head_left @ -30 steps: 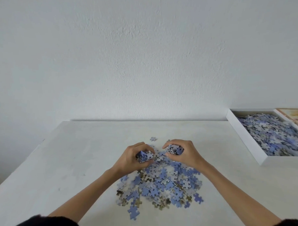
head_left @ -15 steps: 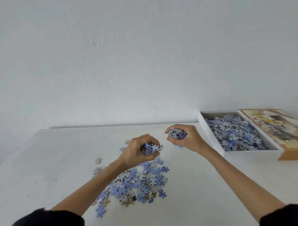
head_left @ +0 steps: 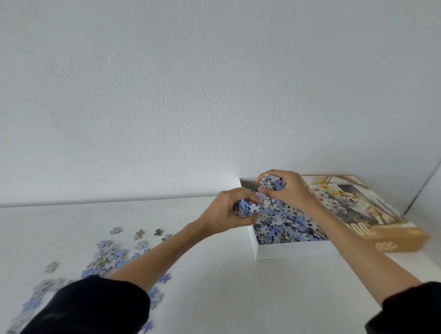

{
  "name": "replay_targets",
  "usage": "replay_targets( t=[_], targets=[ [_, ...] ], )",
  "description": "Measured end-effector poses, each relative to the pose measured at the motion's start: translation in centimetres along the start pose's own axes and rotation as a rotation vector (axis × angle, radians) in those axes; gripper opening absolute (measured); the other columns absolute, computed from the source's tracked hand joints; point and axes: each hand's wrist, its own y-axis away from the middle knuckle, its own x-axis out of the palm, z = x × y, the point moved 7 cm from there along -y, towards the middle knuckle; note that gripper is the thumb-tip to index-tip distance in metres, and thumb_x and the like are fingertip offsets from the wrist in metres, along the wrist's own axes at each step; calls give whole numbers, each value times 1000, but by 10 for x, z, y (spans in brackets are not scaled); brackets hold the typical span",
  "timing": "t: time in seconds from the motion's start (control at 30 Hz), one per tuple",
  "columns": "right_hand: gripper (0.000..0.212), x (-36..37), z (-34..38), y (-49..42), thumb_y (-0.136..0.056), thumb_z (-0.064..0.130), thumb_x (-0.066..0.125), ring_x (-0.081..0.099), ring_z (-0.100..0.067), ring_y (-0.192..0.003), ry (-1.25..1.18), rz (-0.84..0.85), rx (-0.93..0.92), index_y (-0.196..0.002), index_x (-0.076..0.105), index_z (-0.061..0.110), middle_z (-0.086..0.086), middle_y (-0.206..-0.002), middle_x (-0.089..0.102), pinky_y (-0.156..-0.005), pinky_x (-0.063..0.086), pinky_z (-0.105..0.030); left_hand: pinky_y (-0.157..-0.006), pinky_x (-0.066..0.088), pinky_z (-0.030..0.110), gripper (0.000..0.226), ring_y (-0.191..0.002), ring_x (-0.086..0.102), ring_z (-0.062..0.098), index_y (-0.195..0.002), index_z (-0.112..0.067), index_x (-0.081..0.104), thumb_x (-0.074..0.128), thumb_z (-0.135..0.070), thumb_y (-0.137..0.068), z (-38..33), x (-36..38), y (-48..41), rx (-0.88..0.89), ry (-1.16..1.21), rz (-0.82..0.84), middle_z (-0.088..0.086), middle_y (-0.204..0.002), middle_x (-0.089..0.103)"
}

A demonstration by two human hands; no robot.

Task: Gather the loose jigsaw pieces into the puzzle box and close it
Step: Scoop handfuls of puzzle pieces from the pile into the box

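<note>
Head view: L hand has fingers curled tight round a clump of jigsaw pieces, over the puzzle box left wall. R hand grips a second clump over the box's far-left corner. Box open, part-filled, at table far right edge; lid touching alongside. Loose pieces lie twd table's near left edge. Plain white wall behind.

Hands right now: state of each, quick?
Left hand: closed on a clump of jigsaw pieces.
Right hand: closed on another clump of pieces.
</note>
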Motion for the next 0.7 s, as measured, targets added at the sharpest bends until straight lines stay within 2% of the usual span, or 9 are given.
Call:
replay_targets(
  t=[0.07,0.1,0.17,0.2,0.3,0.43,0.5,0.57,0.7],
  targets=[
    [19,-11,-26,-1,-73,27,75,63,-3,-92,6,11,18,-91,69,23,11,-94,69,-86,47,-21,-73,50,29,22,-82,61,8,-95,-13,64,75,-18,-76,2,21,-20,-3,4,9,-6,-90,64],
    [21,-16,-38,-1,-72,30,74,63,-4,-92,7,12,24,-91,69,23,10,-94,69,-86,47,-23,-74,49,25,22,-83,60,3,-95,-12,64,75,-16,-75,3,31,-29,2,7,11,-12,-90,63],
    [22,-23,-60,0,-71,31,74,63,0,-91,-6,11,43,-91,68,25,11,-93,69,-85,46,-20,-78,45,16,23,-86,57,-5,-95,-10,65,75,-14,-75,5,50,-45,21,1,21,-18,-92,61],
    [22,-25,-69,1,-71,32,73,62,3,-89,-14,10,49,-91,68,26,12,-92,69,-85,44,-18,-80,45,16,24,-89,58,-4,-96,-11,65,75,-15,-75,7,61,-51,31,-14,34,-15,-94,63],
    [25,-26,-102,1,-71,34,72,55,11,-90,17,21,112,-94,68,23,13,-96,65,-91,37,-21,-76,45,22,30,-89,56,3,-101,-21,64,76,-28,-74,27,93,-60,7,-151,141,-7,-105,64],
    [23,-20,-134,4,-78,31,68,55,-2,-98,23,34,167,-99,66,25,16,-102,61,-92,42,-26,-74,42,19,44,-90,50,3,-109,-25,60,72,-48,-73,51,115,-61,-55,-243,247,-5,-109,56],
    [25,-16,-141,4,-82,34,63,51,-1,-102,51,25,168,-104,65,24,18,-106,58,-95,38,-26,-79,43,26,53,-91,49,7,-109,-24,59,66,-59,-70,56,114,-61,-43,-286,246,-4,-106,55],
    [29,-11,-144,1,-85,42,55,49,-5,-108,126,26,171,-109,63,26,14,-113,59,-96,35,-29,-82,36,29,60,-94,42,6,-110,-25,58,56,-69,-68,61,112,-60,-64,-341,260,-6,-106,54],
    [56,6,-154,-7,-88,62,29,51,-11,-113,158,87,173,-119,58,26,8,-121,59,-98,40,-39,-87,32,29,73,-100,44,10,-110,-22,58,30,-79,-73,62,112,-60,-93,-321,276,-8,-106,55]
  ],
)
